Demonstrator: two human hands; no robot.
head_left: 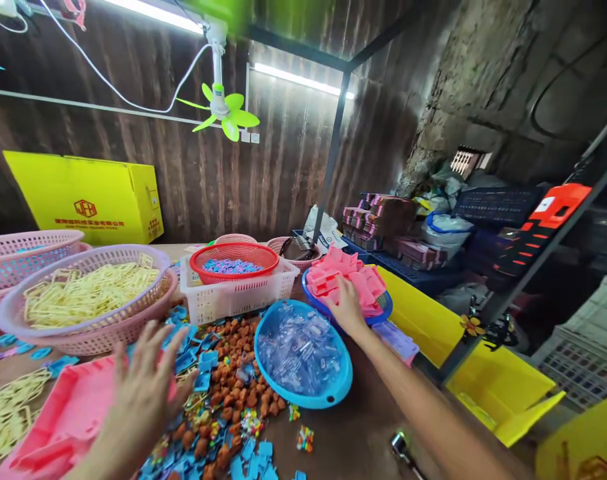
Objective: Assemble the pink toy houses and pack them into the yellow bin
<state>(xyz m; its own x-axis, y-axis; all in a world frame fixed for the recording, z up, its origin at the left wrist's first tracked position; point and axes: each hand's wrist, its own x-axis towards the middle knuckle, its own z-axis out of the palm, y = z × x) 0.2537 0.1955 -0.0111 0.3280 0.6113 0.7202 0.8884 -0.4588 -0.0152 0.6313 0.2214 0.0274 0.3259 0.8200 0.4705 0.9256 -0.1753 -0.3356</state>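
My left hand (pixel 146 380) is open with its fingers spread, slightly blurred. It hovers over a pink plastic tray (pixel 86 400) at the lower left, and nothing shows in its fingers. On the right, my right hand (pixel 348 308) reaches to a heap of pink plastic parts (pixel 366 283) in a dark blue basket (pixel 387 310). Its fingers close on one of the parts, with the fingertips partly hidden. Between the hands stands a light blue basin (pixel 316 401) of clear plastic pieces (pixel 301 350). Small brown pieces (pixel 241 360) and blue plastic parts (pixel 203 370) lie loose beside it.
A lilac basket (pixel 8 320) of pale yellow frames (pixel 93 290) stands left. Behind are a white crate (pixel 238 300) and a red sieve (pixel 233 275). Yellow boxes (pixel 98 200) and a slanted metal post (pixel 498 307) border the table. A green fan (pixel 223 110) hangs above.
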